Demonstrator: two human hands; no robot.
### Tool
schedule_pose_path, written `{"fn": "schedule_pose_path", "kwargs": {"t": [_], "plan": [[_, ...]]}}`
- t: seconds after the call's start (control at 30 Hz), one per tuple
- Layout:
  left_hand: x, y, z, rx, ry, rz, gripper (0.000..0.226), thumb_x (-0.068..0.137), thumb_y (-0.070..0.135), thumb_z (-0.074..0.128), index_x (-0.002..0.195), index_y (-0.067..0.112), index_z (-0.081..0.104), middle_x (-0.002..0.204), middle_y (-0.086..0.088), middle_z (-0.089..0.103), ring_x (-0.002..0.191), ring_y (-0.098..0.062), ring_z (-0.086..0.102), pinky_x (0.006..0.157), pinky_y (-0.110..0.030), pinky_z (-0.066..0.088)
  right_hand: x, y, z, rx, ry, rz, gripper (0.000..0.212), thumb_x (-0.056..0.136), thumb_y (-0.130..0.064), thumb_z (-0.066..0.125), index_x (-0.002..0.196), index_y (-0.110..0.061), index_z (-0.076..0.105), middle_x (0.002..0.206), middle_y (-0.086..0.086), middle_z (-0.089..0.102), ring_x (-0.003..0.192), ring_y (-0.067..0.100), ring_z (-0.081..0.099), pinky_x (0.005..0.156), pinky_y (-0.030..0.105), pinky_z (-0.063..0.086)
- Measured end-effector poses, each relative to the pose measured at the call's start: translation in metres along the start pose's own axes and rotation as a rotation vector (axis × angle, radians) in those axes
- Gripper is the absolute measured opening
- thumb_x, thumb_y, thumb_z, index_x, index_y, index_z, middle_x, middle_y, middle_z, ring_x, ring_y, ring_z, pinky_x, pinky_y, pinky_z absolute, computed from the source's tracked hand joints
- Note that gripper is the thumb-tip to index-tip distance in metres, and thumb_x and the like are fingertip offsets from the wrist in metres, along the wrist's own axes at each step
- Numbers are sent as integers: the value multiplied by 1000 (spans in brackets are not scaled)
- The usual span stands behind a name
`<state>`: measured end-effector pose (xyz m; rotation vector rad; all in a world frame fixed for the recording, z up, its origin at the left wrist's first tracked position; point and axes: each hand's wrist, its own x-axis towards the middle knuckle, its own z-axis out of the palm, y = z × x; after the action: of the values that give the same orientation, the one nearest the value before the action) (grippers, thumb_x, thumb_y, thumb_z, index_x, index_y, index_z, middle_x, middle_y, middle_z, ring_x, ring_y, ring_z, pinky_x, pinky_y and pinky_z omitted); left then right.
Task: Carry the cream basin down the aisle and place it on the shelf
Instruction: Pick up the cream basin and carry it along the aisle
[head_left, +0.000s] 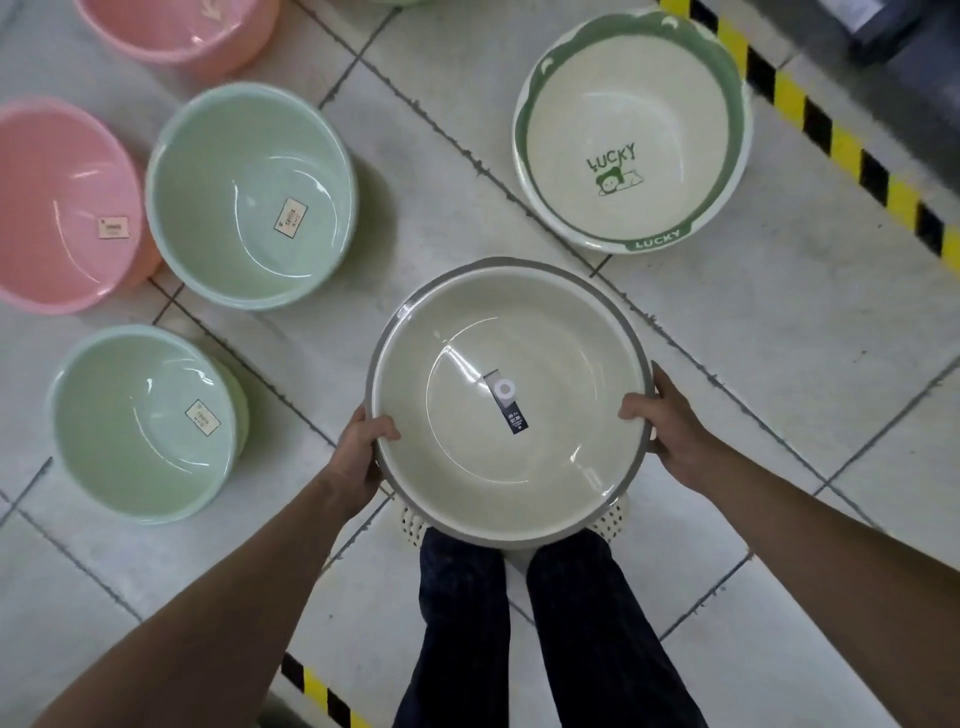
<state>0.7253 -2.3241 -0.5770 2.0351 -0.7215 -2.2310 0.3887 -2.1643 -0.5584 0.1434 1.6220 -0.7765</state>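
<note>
Right now I have the cream basin (509, 405) gripped at its grey rim by both hands, held out in front of me above the floor (779, 322) and over my legs (519, 623). My left hand (358, 457) is closed on the rim's left edge, thumb hooked over into the bowl and the fingers curled underneath, out of sight. My right hand (670, 421) is closed the same way on the opposite edge, thumb lying across the rim onto the inner wall. Between the two grips the basin sits roughly level, mouth up, with a dark label strip (506, 400) stuck near the centre of its bottom. Just beneath the basin, nearer my body than either grip, the rims of white perforated items (410, 525) peek out by my feet; I cannot tell what they are.

Beyond my right hand, well apart from it, a white basin with a green rim (631, 130) rests on the tiles, the word LUCKY printed inside. Out past my left hand two pale green basins (249, 192) (145, 421) stand on the floor, each carrying a small tag, and further left still are two pink basins (62, 208) (182, 26). A black-and-yellow hazard stripe (831, 135) runs diagonally across the floor far beyond my right grip, and a short piece of the same striping (322, 691) shows below my left forearm.
</note>
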Motion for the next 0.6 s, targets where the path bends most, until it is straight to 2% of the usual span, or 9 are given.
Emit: {"fn": "schedule_pose_path", "kwargs": {"t": [0.13,0.27,0.33,0.47,0.6], "plan": [[-37,55,39,0,2,13,74,53,8,65,127,14,62,109,-17,70,102,-40,66,98,-61,51,-38,-53,-26,32,17,-14,58,58,-12,64,110,-36,63,102,-2,70,94,24,63,80,41,47],[-67,110,76,16,1,55,83,47,12,68,130,14,62,111,-18,68,105,-42,63,97,-65,49,-70,-115,-49,31,29,-42,56,57,-13,63,106,-39,63,102,-3,68,93,24,62,79,39,47],[-79,135,93,9,0,72,82,47,12,67,130,14,62,111,-18,68,105,-42,62,92,-62,50,-80,-146,-60,32,45,-65,55,57,-13,63,104,-41,63,103,-3,69,95,25,62,82,41,47],[-83,178,126,-50,-24,96,74,48,9,65,122,19,63,107,-14,68,101,-37,63,93,-56,50,-83,-199,-78,-2,71,-126,67,57,-14,63,119,-41,63,111,-2,71,98,25,64,82,41,48],[-59,218,150,-79,-21,103,67,49,7,63,115,18,64,105,-12,67,100,-36,63,97,-58,49,-61,-248,-87,-28,90,-158,69,59,-14,63,123,-41,62,118,0,70,104,28,63,85,44,49]]}}
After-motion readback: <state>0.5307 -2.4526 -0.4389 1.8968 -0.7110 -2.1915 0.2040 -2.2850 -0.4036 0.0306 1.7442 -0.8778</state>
